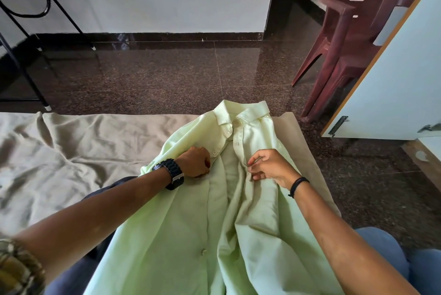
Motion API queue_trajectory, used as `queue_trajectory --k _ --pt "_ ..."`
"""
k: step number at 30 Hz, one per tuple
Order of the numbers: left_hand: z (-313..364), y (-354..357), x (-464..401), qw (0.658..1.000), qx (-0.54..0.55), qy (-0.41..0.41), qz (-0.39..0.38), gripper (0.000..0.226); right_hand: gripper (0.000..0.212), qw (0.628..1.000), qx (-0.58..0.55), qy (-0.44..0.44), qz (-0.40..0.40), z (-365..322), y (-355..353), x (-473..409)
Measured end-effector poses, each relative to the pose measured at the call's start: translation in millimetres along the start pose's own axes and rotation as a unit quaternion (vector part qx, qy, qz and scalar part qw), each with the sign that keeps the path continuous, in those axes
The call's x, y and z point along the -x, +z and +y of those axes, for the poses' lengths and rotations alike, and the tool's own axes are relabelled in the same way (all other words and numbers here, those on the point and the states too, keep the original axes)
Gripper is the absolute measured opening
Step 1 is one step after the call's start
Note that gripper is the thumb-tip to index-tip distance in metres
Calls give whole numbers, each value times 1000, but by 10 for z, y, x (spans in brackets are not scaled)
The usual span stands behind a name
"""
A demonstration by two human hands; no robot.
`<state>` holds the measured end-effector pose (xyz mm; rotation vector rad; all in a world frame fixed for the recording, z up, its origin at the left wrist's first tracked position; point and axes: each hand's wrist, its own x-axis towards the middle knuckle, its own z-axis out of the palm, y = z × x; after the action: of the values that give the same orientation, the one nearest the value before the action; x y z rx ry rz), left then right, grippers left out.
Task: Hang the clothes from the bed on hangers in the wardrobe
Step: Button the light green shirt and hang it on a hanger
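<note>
A pale green shirt [214, 211] is spread over the beige bed sheet [71, 142] in the lower centre of the frame, with its collar toward the dark floor [167, 75]. The left placket is gripped by the left hand [195, 162], whose fingers are curled into the cloth just below a button. The opposite front edge is pinched by the right hand [269, 167] between thumb and fingertips. At the right edge a white wardrobe door [393, 79] is seen, beside stacked maroon chairs [346, 32].
</note>
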<state>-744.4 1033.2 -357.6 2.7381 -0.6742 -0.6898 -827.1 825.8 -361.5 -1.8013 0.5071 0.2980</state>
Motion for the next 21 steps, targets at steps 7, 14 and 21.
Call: queue_trajectory --k 7,14,21 --pt "-65 37 42 998 51 17 17 35 21 987 123 -14 99 63 90 -28" --pt "-77 21 66 999 44 15 6 23 25 913 348 -180 117 24 258 12" --pt "-35 15 94 1000 -7 17 -2 19 6 928 336 -140 78 97 285 12"
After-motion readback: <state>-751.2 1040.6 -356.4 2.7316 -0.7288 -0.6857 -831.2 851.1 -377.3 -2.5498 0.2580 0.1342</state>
